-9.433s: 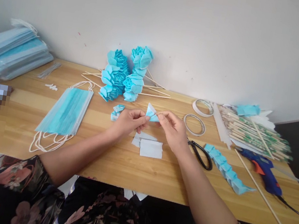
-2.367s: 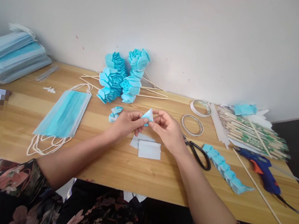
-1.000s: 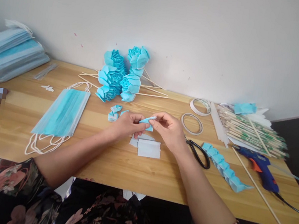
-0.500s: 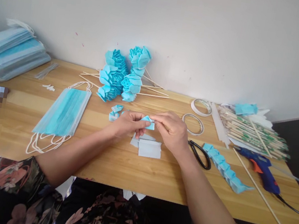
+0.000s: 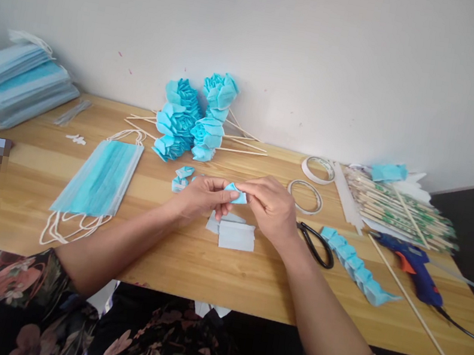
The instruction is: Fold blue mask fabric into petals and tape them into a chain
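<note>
**Log:** What do the hands have?

**Me, remote:** Left hand (image 5: 202, 196) and right hand (image 5: 272, 208) are both closed in a pinch on one small blue folded piece (image 5: 234, 192). It sits between their fingertips, just above the table (image 5: 203, 269). White cut pieces (image 5: 234, 234) lie right under the hands, untouched. Scissors (image 5: 316, 245) are just beside the right wrist. A tape roll (image 5: 305, 196) is just past the right knuckles, and blue scraps (image 5: 183, 176) are just past the left hand.

**Log:** Risk?

**Me:** My read is that the piece is tiny and gripped only at the fingertips. A slack pinch on either side could let the fold spring open, or drop the piece among the white pieces below. The right fingers cover much of it, so I can't tell how tight the fold is.

**Log:** Change from earlier?

**Me:** 2.4 s back, the piece stood up as a pointed triangle above the fingertips. Now it lies low and flatter, nearly hidden between them. The hands are in much the same spot, and the things around them have not shifted.
</note>
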`<action>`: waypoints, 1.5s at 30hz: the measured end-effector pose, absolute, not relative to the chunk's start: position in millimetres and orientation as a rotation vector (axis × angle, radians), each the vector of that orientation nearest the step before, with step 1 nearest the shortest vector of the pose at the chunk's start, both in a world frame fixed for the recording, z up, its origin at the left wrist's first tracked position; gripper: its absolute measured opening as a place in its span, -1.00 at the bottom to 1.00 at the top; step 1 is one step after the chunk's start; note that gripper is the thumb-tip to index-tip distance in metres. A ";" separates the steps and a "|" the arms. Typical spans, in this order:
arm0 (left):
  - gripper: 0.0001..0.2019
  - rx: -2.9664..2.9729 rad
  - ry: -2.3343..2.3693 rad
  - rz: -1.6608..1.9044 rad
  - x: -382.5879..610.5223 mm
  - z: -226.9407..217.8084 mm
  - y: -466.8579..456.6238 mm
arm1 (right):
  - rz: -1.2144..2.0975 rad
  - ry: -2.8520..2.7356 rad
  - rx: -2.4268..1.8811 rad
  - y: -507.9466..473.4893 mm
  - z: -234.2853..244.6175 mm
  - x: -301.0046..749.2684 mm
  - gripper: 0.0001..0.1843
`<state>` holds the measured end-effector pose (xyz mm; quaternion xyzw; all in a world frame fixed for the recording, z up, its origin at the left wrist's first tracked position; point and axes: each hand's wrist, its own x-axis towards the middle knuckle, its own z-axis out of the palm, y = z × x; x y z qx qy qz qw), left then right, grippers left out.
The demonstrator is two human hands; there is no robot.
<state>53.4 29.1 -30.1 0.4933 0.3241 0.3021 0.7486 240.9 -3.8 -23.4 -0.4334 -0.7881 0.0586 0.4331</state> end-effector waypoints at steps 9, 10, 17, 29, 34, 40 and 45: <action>-0.63 1.070 0.716 0.677 54.3 -28.3 28.5 | 0.207 -1.930 -1.089 -4.8 -26.6 239.2 -0.72; -0.64 1.072 0.725 0.680 54.3 -27.8 28.4 | 0.273 -1.896 -1.122 -5.6 -26.3 238.8 -0.73; -0.69 1.119 0.763 0.731 54.5 -28.3 28.8 | 0.908 -1.495 -1.208 -6.4 -24.9 240.0 -0.69; -0.70 1.378 0.841 0.580 54.3 -22.9 26.7 | 0.911 -1.539 -1.280 -9.2 -19.2 235.2 -0.89; -0.69 1.285 0.803 0.583 53.6 -22.0 27.7 | 0.609 -1.707 -1.249 -9.9 -17.1 235.2 -0.91; -0.68 1.168 0.729 0.631 53.6 -23.4 27.5 | 0.328 -1.867 -1.100 -6.6 -20.7 238.3 -0.70; -0.65 1.123 0.696 0.643 52.0 -24.4 27.3 | 0.236 -1.899 -1.052 -6.3 -23.5 238.8 -0.67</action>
